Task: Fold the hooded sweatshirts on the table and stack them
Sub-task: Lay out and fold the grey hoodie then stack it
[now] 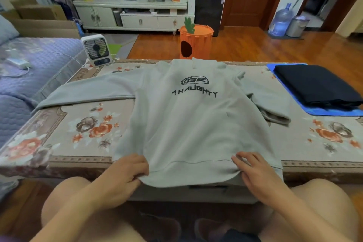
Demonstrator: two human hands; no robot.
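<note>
A pale grey hooded sweatshirt (188, 120) with black lettering lies spread front-up across the table (82, 135). Its left sleeve stretches out to the table's left edge; its right sleeve lies bunched beside the body. The hood hangs off the far edge. My left hand (125, 171) grips the hem at its near left corner, fingers curled round the fabric. My right hand (253, 171) holds the hem at the near right, thumb tucked under the cloth and fingers on top. A folded black garment (314, 84) rests on a blue mat (334, 113) at the far right.
The table has a floral cover. A small white fan (96, 49) stands at its far left corner. An orange carrot-shaped bin (195, 42) stands on the floor beyond the table. A bed with a purple quilt (29, 76) runs along the left. My knees are under the near edge.
</note>
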